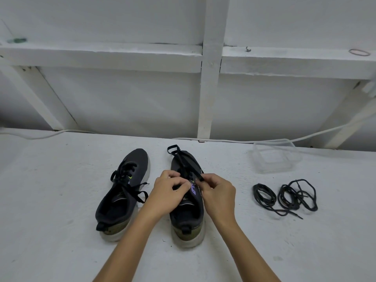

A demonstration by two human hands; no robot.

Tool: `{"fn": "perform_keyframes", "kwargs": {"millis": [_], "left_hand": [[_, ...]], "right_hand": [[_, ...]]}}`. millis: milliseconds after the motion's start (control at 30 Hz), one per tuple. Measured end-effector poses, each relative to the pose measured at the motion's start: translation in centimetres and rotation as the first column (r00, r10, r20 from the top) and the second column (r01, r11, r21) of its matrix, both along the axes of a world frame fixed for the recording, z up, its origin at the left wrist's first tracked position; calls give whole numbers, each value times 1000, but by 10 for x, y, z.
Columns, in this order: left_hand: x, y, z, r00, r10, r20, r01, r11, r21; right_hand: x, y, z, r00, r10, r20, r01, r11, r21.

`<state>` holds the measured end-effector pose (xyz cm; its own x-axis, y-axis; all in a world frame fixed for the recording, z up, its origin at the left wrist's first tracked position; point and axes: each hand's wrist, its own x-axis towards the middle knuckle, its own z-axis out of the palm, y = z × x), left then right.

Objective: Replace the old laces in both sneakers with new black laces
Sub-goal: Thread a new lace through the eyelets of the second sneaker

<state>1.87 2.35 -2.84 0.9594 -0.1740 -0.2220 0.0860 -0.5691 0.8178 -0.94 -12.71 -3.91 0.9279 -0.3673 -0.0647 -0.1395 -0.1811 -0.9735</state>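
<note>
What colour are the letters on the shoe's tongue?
Purple, on the right sneaker's tongue, between the two hands; the head view shows it.

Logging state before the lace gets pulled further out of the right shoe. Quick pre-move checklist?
1. Right hand has a grip on the old lace: ok, fingers pinch the flat black lace over the right shoe.
2. Left hand steadies that shoe: cannot tell, fingers curl at the eyelets, what they hold is hidden.
3. Loose lace end free of snags: ok, it lies over the toe.
4. New laces within reach: ok, two coils lie on the table right of the shoe.
5. Left shoe unlaced: not ok, lace is in its eyelets.
6. Tub clear of the work: ok, it stands behind the coils.
</note>
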Motion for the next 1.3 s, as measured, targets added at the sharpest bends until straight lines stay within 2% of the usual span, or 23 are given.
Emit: {"fn": "perform_keyframes", "kwargs": {"millis": [167, 300, 500, 667, 833, 933, 1067, 1200, 1300], "left_hand": [[0, 2, -6, 1000, -5, 28, 5, 1000, 7], [-4, 1, -8, 988, -43, 148, 28, 995, 97], [-4, -3, -11, 977, 10, 211, -39, 990, 132], [-5, -6, -10, 974, 28, 226, -64, 986, 154], [-7, -8, -7, 969, 15, 248, -68, 976, 205], [-9, -7, -3, 973, 25, 231, -65, 984, 168], [-7, 1, 2, 975, 23, 222, -46, 994, 98], [-7, -4, 4, 970, 30, 240, -62, 990, 125], [-9, -16, 2, 953, 90, 289, -136, 981, 142]], "right_hand": [[-2, -1, -3, 1000, 15, -6, -14, 1000, 16], [-6, 1, 0, 1000, -1, 29, 0, 999, 46], [2, 2, 3, 999, 48, 17, -47, 998, -33], [-6, 1, 1, 997, 72, 19, -72, 997, 0], [-13, 0, 1, 995, 99, 8, -100, 990, 101], [-22, 2, 0, 990, 130, 53, -136, 981, 140], [-32, 6, -1, 980, 179, 84, -187, 977, 99], [-34, 6, -5, 978, 192, 84, -191, 981, -25], [-26, -1, -1, 981, 190, 38, -189, 981, -39]]}}
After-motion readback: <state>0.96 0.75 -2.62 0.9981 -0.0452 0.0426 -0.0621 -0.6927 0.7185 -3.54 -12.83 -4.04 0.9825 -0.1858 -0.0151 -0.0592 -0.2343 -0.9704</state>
